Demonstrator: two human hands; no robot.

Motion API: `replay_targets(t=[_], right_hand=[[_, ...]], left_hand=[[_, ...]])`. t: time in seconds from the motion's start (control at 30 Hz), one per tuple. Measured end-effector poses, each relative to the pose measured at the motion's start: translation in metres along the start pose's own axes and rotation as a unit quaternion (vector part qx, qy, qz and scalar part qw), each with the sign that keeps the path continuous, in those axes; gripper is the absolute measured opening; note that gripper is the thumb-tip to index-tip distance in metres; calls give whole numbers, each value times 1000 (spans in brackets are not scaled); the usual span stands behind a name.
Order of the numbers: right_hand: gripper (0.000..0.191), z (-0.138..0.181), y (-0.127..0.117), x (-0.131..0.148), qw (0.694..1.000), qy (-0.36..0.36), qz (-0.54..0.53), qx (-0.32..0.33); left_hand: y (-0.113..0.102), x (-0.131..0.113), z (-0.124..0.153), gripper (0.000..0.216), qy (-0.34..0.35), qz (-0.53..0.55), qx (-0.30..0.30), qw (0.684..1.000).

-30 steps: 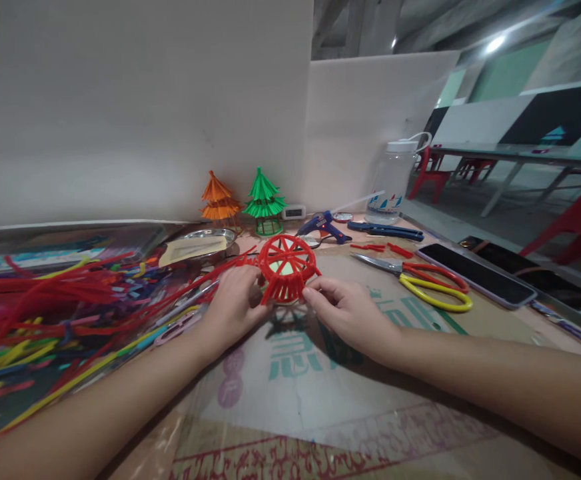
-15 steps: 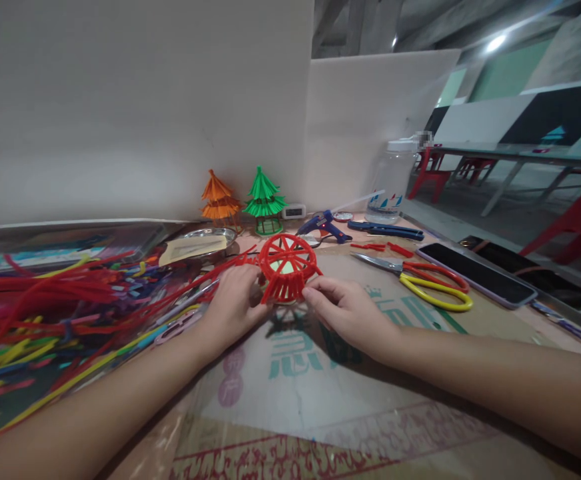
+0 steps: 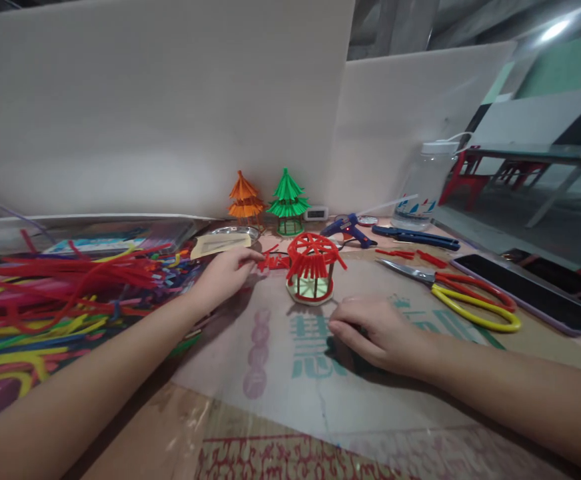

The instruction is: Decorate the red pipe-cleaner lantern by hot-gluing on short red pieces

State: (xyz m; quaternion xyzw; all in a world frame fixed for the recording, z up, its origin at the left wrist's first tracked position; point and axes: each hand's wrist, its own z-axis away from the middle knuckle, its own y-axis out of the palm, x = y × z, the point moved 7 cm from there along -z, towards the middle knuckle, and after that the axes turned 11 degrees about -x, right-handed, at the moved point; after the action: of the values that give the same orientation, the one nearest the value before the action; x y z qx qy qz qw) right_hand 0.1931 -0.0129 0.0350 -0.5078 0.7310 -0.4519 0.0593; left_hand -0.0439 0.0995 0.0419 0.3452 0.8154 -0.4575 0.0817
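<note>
A small red pavilion [image 3: 314,267] made of fuzzy pipe cleaners stands upright on the table, with a ring of short red strips for eaves, dark posts and a pale round base. Neither hand touches it. To its left, my left hand [image 3: 230,272] has thumb and forefinger together at a small pile of short red pipe cleaner pieces [image 3: 274,260], seemingly pinching one of them. My right hand [image 3: 375,333] rests on the table just right of the pavilion, its fingers curled in, and nothing shows in it.
Loose coloured pipe cleaners [image 3: 70,287] cover the left side. Behind stand an orange pagoda [image 3: 244,197] and a green pagoda [image 3: 288,200]. To the right are a blue glue gun [image 3: 348,230], scissors [image 3: 470,293], a phone [image 3: 525,287], blue pliers-like tool [image 3: 415,237] and a water bottle [image 3: 428,187].
Both hands have let go of the red pavilion, which now stands by itself. My left hand has moved away to the red pieces. The camera view has turned left.
</note>
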Motion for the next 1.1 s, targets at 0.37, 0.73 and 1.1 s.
replay_targets(t=[0.37, 0.73, 1.1], right_hand=[[30, -4, 24, -9, 996, 11, 32, 80], [26, -5, 23, -4, 997, 1, 21, 77], [36, -17, -121, -76, 920, 136, 158, -331]], left_hand=[[34, -1, 12, 49, 127, -95, 81, 984], [35, -10, 16, 22, 206, -128, 30, 970], [25, -27, 24, 22, 215, -96, -10, 972]])
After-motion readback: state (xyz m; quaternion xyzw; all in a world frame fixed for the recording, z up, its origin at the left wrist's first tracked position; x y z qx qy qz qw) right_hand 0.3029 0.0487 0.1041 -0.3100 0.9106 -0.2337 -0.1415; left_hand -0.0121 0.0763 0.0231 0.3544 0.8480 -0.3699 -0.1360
